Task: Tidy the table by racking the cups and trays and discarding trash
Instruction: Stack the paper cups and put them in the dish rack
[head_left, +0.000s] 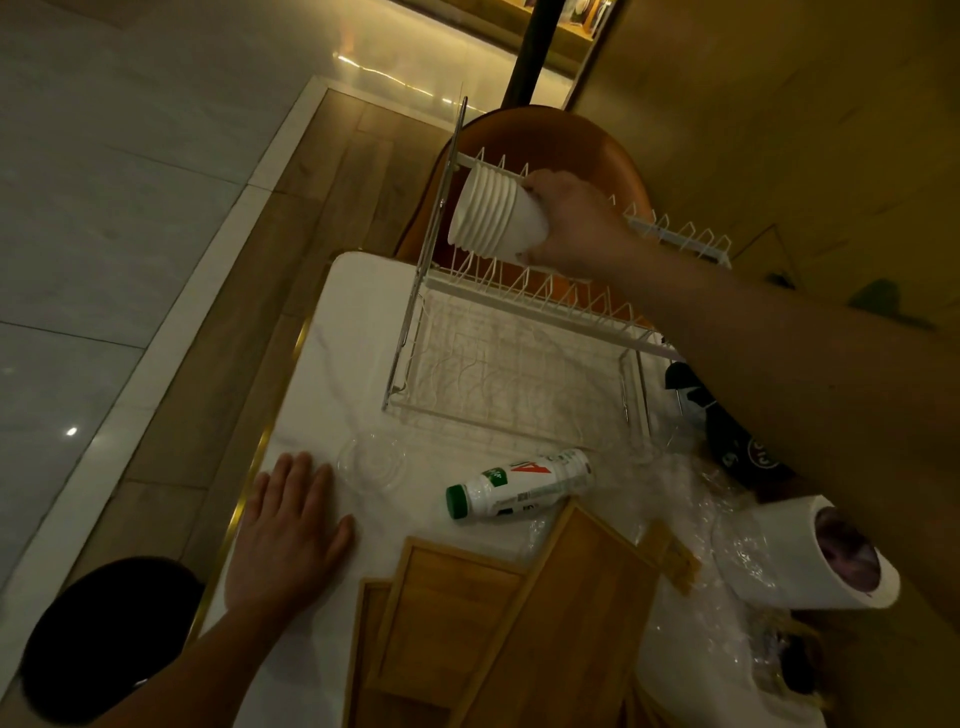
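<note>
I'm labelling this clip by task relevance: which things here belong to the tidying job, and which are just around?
Part of the job:
stack of white cups in the right hand
dish rack
wooden trays
milk bottle
clear lid
plastic wrap
tipped paper cup

Just around:
brown chair
black stool

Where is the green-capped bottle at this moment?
In the head view, the bottle lies on its side on the white table, between the dish rack and the wooden trays, right of the flat left hand.
</note>
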